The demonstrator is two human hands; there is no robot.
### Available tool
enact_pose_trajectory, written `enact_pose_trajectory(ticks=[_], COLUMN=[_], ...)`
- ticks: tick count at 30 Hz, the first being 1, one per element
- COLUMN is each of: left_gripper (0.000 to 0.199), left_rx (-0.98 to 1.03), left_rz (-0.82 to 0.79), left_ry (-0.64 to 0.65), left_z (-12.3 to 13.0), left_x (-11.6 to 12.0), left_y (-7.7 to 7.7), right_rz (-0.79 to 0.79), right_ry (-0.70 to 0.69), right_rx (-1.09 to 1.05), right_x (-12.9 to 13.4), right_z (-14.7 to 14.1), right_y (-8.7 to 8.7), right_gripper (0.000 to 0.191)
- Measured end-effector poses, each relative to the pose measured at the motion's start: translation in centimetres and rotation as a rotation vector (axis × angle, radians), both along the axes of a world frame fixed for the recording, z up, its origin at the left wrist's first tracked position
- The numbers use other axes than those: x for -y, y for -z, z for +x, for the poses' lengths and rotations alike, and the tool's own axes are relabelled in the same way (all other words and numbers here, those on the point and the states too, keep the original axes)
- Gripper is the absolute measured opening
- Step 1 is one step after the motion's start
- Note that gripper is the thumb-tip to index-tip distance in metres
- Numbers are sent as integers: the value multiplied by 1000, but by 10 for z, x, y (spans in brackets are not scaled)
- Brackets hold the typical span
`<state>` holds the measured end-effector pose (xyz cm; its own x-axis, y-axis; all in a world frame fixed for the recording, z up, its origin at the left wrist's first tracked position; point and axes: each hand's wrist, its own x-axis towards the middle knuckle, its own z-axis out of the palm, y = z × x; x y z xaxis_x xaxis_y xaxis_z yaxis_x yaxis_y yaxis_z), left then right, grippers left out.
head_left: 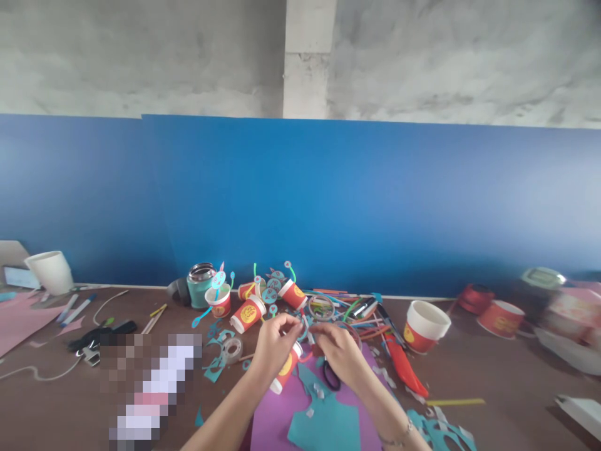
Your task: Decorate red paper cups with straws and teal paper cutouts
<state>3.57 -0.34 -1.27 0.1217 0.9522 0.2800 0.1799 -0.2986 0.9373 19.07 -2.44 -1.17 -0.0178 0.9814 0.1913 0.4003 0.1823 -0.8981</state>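
My left hand (276, 343) is closed in a pinch, thumb and fingertips together; what they hold is too small to make out. Close beside it, my right hand (339, 352) also pinches, near a small whitish piece (310, 337) between the hands; whether it is gripped I cannot tell. Below my left hand a red and white paper cup (280, 379) lies tilted, partly covered by the hand. Under my right hand shows the black handle of scissors (331, 376). Purple paper (267, 426) and cut teal paper (328, 423) lie beneath, with small crumpled clear bits on the teal sheet.
Decorated paper cups (248, 314) stand and lie behind the hands, beside a teal thermos (200, 288). A tape roll (231, 351) sits left. Coloured straws and pens (370, 307), a red pouch (404, 366) and white-rimmed cups (426, 326) are right. A blue partition (300, 200) borders the table.
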Motion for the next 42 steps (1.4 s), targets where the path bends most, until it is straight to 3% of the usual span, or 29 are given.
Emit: enact_pose_trajectory(ticks=[8,13,15,17,20,25,30,42], left_gripper=[25,69,83,85,83,88,100,103], left_rx=[-170,-763,-934,-1014,-1057,-1074,-952,-853], left_rz=[-2,1,-69,-96,-46,192,406,433], left_ry=[53,-139,-129,-102,-85,-95,-97,-47], left_z=[-3,-11,-11,-8,-5,-3,3,9], left_x=[7,6,7,9,12,18,24,24], left_y=[-6,-1,3,7,12,13,13,18], right_rz=[59,35,27,26,37,62,34,-61], right_ry=[29,132,172,209,245,325,364,316], right_rx=[-88,-166,-202,-223,-226,-216,-261,-429], right_x=[-4,-11,-14,-16,-18,-24,-33,-34], right_z=[-1,11,15,17,22,36,47,45], right_y=[-1,4,5,6,5,10,24,27], right_gripper=[20,20,21,23,25,24,25,28])
